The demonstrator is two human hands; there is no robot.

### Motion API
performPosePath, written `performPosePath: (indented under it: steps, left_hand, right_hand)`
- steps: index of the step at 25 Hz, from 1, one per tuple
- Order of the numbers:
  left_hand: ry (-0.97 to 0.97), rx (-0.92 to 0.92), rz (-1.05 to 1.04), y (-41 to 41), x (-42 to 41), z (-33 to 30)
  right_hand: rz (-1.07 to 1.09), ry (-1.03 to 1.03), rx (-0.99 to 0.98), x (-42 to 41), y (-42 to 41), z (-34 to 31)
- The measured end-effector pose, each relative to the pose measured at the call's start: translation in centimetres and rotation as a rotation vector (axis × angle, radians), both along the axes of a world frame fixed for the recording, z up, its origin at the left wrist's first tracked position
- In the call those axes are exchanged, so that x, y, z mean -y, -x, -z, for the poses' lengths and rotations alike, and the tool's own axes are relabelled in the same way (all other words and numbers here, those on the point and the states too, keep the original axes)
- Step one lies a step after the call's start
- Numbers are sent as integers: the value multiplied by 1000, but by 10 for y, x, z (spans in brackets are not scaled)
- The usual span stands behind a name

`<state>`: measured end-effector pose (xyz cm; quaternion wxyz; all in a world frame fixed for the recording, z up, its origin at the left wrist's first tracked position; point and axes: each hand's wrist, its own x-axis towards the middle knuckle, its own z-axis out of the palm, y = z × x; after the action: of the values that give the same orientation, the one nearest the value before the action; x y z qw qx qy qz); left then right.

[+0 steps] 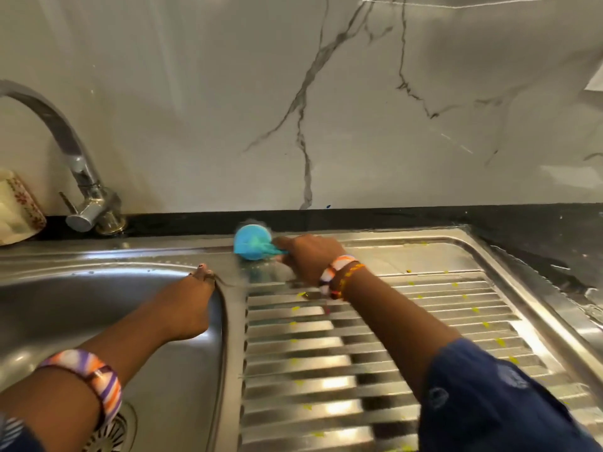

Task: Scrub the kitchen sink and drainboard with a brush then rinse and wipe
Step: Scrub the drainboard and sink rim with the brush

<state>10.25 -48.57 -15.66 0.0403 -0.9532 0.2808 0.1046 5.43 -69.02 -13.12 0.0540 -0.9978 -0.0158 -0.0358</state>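
My right hand (310,256) grips the handle of a round blue brush (252,241), whose head presses on the flat steel strip at the back of the drainboard (375,340), near the wall. The brush looks blurred. The ribbed drainboard carries several small yellow specks. My left hand (192,305) rests on the right rim of the steel sink basin (58,314), fingers hooked over the edge; it holds nothing. The sink's drain grate (112,432) shows at the bottom left.
A chrome tap (81,190) stands at the back left, its spout arching out of view. A cream patterned container (16,207) sits at the far left edge. A black counter strip (522,223) and the marble wall back the sink.
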Motion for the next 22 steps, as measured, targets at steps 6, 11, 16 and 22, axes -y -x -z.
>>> performPosePath:
  steps: [6, 11, 16, 22]
  left_hand:
    - [-28, 69, 32, -4, 0, 8]
    - [4, 114, 30, -1, 3, 7]
    - [-16, 162, 50, 2, 8, 4]
    - [0, 143, 50, 1, 8, 6]
  right_hand:
    - [354, 26, -74, 165, 93, 2]
    - [692, 126, -218, 229, 147, -14]
    - [397, 270, -121, 153, 109, -15]
    - [8, 14, -16, 18, 24, 7]
